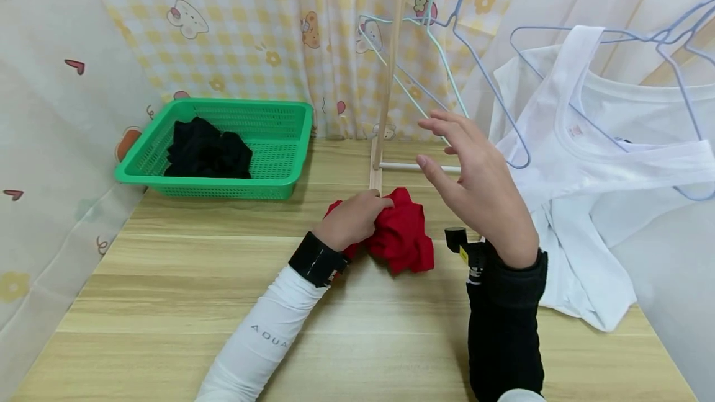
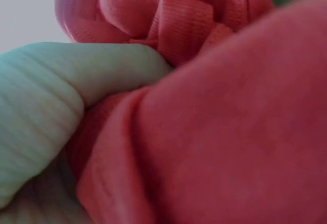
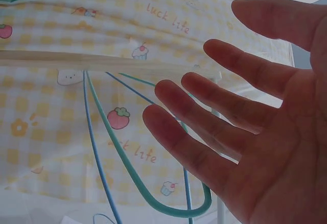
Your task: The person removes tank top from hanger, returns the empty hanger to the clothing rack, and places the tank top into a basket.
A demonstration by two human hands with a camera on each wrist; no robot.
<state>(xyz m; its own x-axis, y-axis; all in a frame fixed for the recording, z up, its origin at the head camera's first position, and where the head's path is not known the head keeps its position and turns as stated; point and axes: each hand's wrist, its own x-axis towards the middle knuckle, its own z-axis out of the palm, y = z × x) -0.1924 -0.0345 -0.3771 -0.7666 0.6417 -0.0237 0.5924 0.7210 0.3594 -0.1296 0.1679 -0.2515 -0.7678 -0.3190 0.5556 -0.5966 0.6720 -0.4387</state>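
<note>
A crumpled red garment [image 1: 403,234] lies bunched on the wooden table, and my left hand [image 1: 352,219] grips it. In the left wrist view the thumb [image 2: 117,68] presses into the red cloth [image 2: 235,127], where a ribbed edge shows; the other fingers are mostly hidden. Raised above the table, my right hand [image 1: 483,185] holds nothing, its fingers extended and spread in the right wrist view. Nearest to it hang a green hanger [image 3: 127,173] and a blue hanger [image 1: 488,73], both bare.
At the back left stands a green basket [image 1: 301,135] with black cloth [image 1: 206,151] inside. A wooden rack post [image 1: 391,61] rises behind the red garment. White garments [image 1: 564,123] hang on the right, one reaching the table [image 1: 167,303]. A patterned curtain [image 1: 234,36] is behind.
</note>
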